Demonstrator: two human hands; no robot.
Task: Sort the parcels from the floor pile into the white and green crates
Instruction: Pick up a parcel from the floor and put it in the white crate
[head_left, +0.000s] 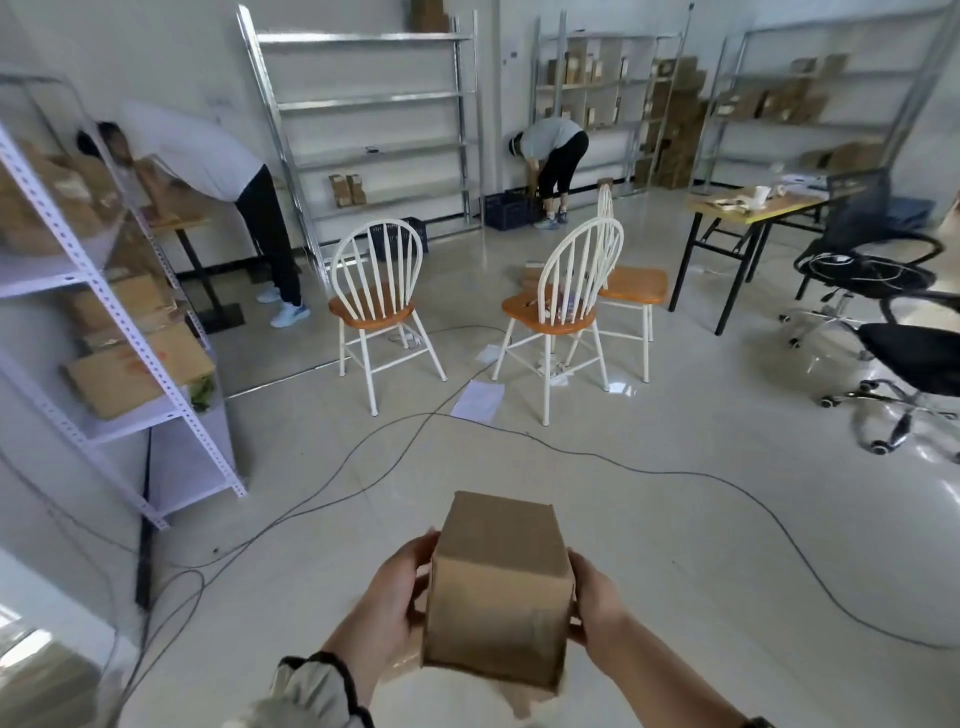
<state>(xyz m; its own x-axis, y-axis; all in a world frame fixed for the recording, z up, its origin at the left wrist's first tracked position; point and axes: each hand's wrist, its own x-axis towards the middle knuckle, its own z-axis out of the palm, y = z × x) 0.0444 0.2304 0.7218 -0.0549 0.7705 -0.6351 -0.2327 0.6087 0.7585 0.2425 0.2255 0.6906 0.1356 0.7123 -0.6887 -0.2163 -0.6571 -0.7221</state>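
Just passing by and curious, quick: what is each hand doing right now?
Left hand: holding the cardboard box by its left side.
Right hand: holding the same box by its right side.

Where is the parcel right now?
Head view, bottom centre: the cardboard parcel is held between the left hand and the right hand.

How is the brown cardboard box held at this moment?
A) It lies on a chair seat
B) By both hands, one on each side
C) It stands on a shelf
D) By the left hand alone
B: the left hand grips the left side of the cardboard box and the right hand grips its right side.
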